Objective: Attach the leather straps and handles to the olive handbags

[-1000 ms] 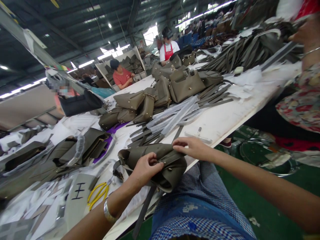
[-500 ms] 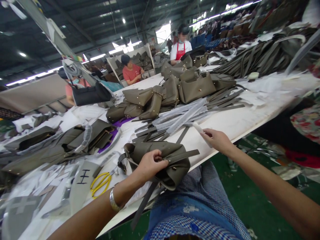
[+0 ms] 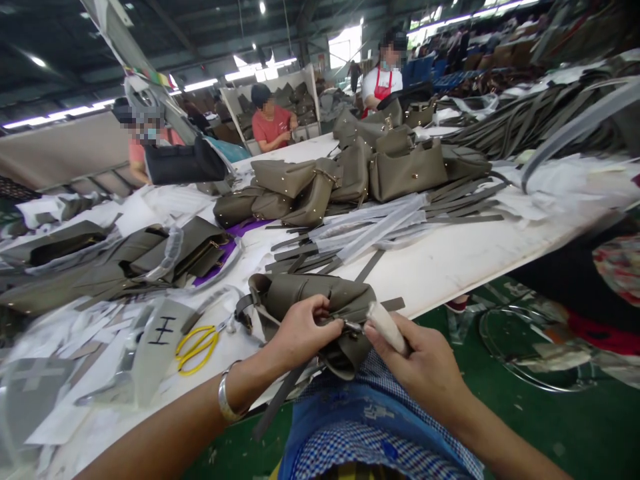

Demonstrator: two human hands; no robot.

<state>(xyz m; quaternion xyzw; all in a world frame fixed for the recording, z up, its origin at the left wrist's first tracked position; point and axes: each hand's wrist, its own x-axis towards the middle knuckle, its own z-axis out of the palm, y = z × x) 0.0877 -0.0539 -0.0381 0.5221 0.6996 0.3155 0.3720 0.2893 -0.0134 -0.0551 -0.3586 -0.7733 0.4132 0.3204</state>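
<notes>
An olive-grey leather bag (image 3: 310, 297) lies at the near edge of the white table (image 3: 450, 257), partly over my lap. My left hand (image 3: 300, 330) is closed on a fold of the bag near its strap. My right hand (image 3: 420, 363) grips a small tool with a pale handle (image 3: 386, 325), and the tool's metal tip touches the bag right beside my left fingers. A dark strap (image 3: 280, 400) hangs down from the bag off the table edge.
Yellow-handled scissors (image 3: 197, 345) lie left of the bag. Loose straps and clear plastic sleeves (image 3: 370, 230) cover the middle of the table, with several finished olive bags (image 3: 407, 173) behind. More bag parts (image 3: 150, 260) lie at the left. Other people sit at the far side.
My right hand left the bag, reached to the table, picked up the pale-handled tool and brought it back to the bag. My left hand kept its hold.
</notes>
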